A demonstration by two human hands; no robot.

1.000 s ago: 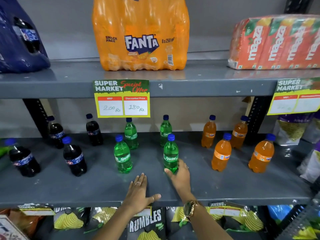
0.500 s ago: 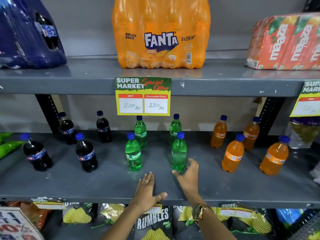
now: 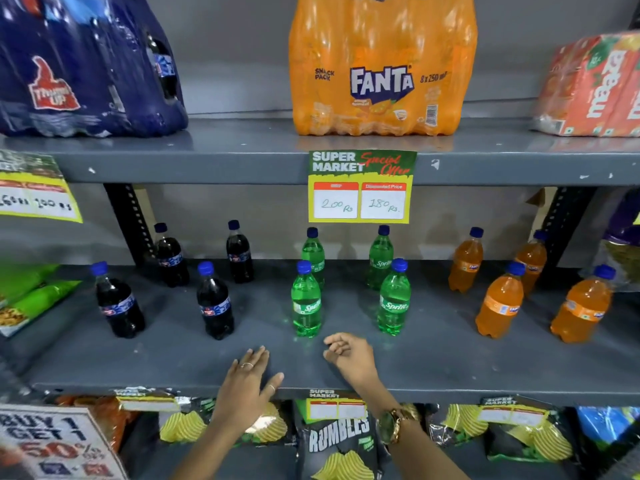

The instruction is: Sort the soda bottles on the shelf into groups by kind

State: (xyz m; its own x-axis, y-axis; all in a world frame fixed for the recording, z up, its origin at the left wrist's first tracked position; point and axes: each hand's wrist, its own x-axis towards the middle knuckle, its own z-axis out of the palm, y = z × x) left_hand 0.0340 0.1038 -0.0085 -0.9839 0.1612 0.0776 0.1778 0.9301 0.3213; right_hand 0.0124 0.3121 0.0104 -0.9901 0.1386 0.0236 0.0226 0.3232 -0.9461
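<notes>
Middle shelf [image 3: 433, 368]: four dark cola bottles [image 3: 214, 303] left of centre, four green Sprite bottles [image 3: 306, 303] centre, four orange Fanta bottles [image 3: 500, 304] right, all upright. Left hand [image 3: 247, 386] lies flat on the shelf's front edge, fingers spread, empty. Right hand [image 3: 349, 355], bottom centre, loosely curled, empty, clear of the bottles.

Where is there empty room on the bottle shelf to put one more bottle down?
Bare patches: the shelf front strip right of the right hand; the gap between the Sprite bottles and the orange bottles. The far right looks most crowded.
</notes>
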